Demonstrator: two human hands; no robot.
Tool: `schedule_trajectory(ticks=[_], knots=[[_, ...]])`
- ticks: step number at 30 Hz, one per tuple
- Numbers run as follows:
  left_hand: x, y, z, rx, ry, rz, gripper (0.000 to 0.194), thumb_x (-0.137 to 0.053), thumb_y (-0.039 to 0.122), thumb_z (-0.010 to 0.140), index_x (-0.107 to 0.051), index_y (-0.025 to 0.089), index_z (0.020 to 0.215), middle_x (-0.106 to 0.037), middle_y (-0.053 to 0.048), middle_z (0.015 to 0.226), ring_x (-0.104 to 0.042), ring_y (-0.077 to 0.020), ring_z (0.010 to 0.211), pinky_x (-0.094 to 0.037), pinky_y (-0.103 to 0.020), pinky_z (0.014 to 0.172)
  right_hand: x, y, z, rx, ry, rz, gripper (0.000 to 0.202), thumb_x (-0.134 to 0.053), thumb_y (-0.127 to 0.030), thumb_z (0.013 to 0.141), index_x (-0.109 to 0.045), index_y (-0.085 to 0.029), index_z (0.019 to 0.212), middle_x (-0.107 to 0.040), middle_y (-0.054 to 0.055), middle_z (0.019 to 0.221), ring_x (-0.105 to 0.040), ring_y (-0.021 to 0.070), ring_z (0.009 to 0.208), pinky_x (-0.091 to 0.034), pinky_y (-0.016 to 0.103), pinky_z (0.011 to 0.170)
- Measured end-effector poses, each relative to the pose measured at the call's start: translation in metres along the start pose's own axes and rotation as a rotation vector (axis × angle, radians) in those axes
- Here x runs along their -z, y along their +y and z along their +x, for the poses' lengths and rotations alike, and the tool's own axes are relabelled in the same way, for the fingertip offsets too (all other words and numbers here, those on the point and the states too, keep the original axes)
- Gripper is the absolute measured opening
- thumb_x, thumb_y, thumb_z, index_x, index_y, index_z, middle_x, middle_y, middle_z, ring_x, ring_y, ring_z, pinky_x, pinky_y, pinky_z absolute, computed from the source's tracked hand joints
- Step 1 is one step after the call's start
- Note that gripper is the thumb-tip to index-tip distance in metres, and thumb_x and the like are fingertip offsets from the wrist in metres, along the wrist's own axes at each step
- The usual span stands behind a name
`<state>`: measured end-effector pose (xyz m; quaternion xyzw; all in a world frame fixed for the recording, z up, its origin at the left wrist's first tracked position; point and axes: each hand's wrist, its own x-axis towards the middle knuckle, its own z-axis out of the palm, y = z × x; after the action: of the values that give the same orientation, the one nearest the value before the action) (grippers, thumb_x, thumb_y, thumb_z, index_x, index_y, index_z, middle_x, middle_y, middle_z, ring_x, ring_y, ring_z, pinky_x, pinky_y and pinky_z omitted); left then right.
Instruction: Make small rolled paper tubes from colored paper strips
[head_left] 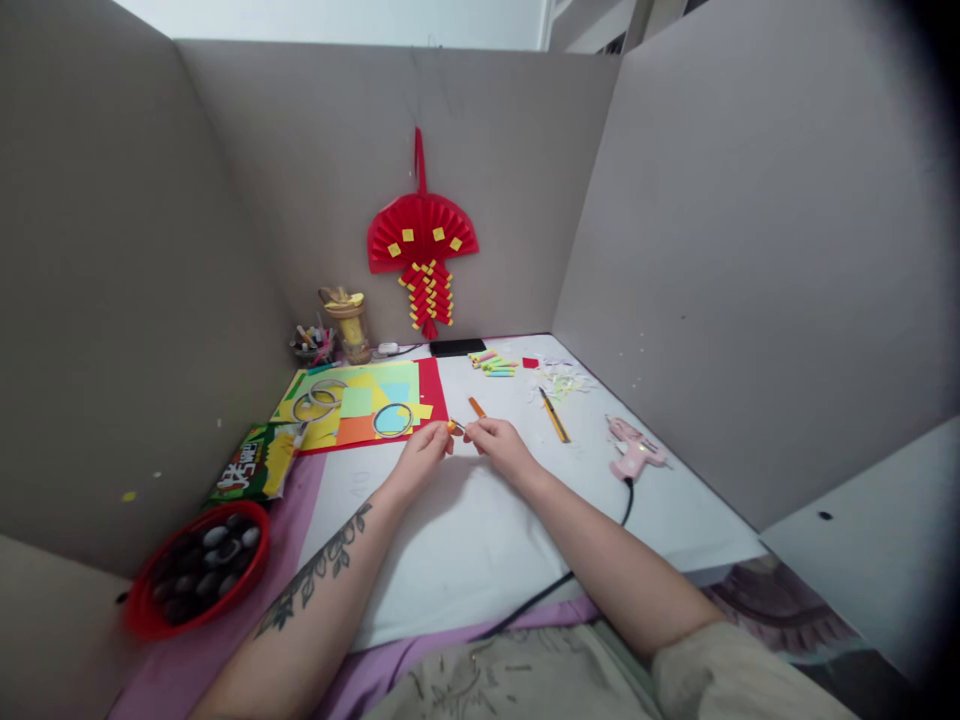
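My left hand [430, 446] and my right hand [495, 443] meet over the middle of the white table [450, 540]. Pinched in my left fingers is a small orange-yellow piece [452, 427]. A thin dark item [460, 429] reaches from that piece to my right fingertips, which are closed around its end; it is too small to name. Just beyond my right hand lies an orange strip [476, 407]. Left of my hands, coloured paper sheets [356, 402] lie stacked with metal-looking rings [393, 420] on top.
A yellow cutter [554, 415], a pink glue gun [634, 449] with a black cable, paper scraps [566, 380] and small paper rolls [493, 362] lie right. Left are a red bowl [259, 570] and a snack bag [255, 462]. A red fan ornament [422, 235] hangs behind.
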<state>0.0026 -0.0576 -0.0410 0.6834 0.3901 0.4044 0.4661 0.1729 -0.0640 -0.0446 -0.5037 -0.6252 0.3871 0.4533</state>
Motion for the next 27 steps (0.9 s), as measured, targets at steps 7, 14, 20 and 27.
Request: schedule_trajectory(ticks=[7, 14, 20, 27], knots=[[0.001, 0.003, 0.000, 0.085, -0.021, -0.200, 0.039, -0.048, 0.051, 0.081, -0.060, 0.014, 0.080, -0.039, 0.004, 0.055, -0.030, -0.0074, 0.048, -0.021, -0.023, 0.046, -0.001, 0.006, 0.001, 0.053, -0.011, -0.007, 0.037, -0.050, -0.046, 0.081, -0.063, -0.016, 0.063, -0.049, -0.001, 0.052, -0.051, 0.0157, 0.058, -0.037, 0.025, 0.060], [0.002, 0.010, -0.003, 0.187, -0.053, -0.337, 0.038, -0.052, 0.050, 0.079, -0.059, 0.013, 0.083, -0.040, 0.005, 0.054, -0.024, -0.0049, 0.042, -0.014, -0.022, 0.043, 0.000, 0.006, 0.001, 0.029, -0.009, 0.011, 0.035, -0.053, -0.046, 0.079, -0.062, -0.016, 0.061, -0.047, -0.003, 0.050, -0.046, 0.0130, 0.052, -0.035, 0.024, 0.056], [0.000, 0.015, -0.004, 0.203, -0.047, -0.368, 0.033, -0.051, 0.051, 0.080, -0.049, 0.018, 0.080, -0.048, 0.005, 0.055, -0.025, -0.0042, 0.040, -0.014, -0.020, 0.041, 0.002, 0.004, 0.001, 0.021, -0.003, 0.058, 0.035, -0.053, -0.047, 0.078, -0.063, -0.015, 0.067, -0.047, -0.003, 0.051, -0.046, 0.0127, 0.053, -0.035, 0.024, 0.055], [0.001, 0.009, -0.003, 0.182, -0.069, -0.333, 0.032, -0.050, 0.048, 0.082, -0.048, 0.017, 0.075, -0.048, 0.005, 0.056, -0.026, -0.0039, 0.041, -0.015, -0.020, 0.041, 0.003, 0.005, 0.001, 0.033, -0.052, 0.061, 0.032, -0.054, -0.044, 0.078, -0.064, -0.015, 0.069, -0.049, -0.002, 0.053, -0.046, 0.0124, 0.054, -0.036, 0.024, 0.055]])
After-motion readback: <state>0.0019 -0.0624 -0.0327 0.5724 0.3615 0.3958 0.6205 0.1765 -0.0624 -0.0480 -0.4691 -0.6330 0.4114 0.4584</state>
